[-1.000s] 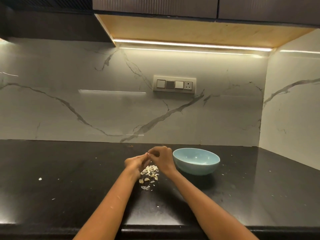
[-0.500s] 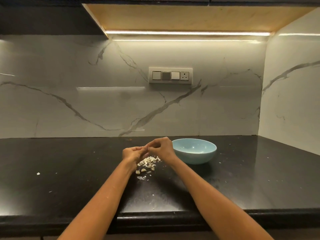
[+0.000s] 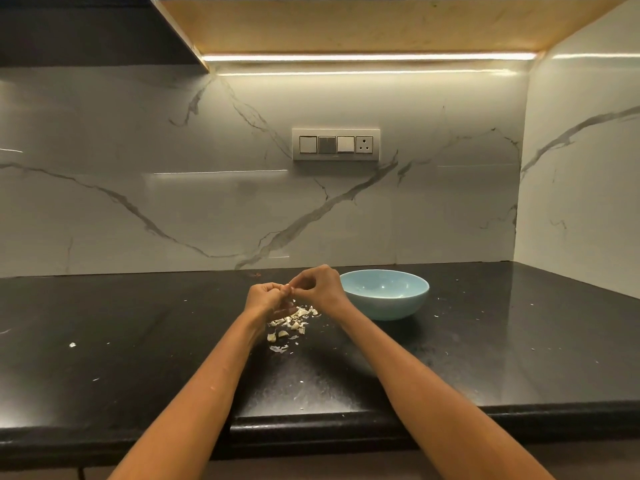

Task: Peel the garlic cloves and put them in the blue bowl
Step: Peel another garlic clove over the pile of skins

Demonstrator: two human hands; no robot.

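Both hands meet over black counter (image 3: pixel 138 341), frame center. Left hand (image 3: pixel 265 299) and right hand (image 3: pixel 320 289) have fingers curled, tips pinching one small garlic clove (image 3: pixel 286 288) btwn them. Pile of skins and cloves (image 3: pixel 289 322) just below at 6 o'clock. Blue bowl (image 3: pixel 386 296) at 3 o'clock, near right hand.

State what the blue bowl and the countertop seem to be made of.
Blue bowl: probably glazed ceramic, though melamine is possible; smooth, uniform pale blue with soft highlights inside. Countertop: seemingly polished black granite or similar stone; speckled, glossy, reflecting the light strip, with a rounded front edge.
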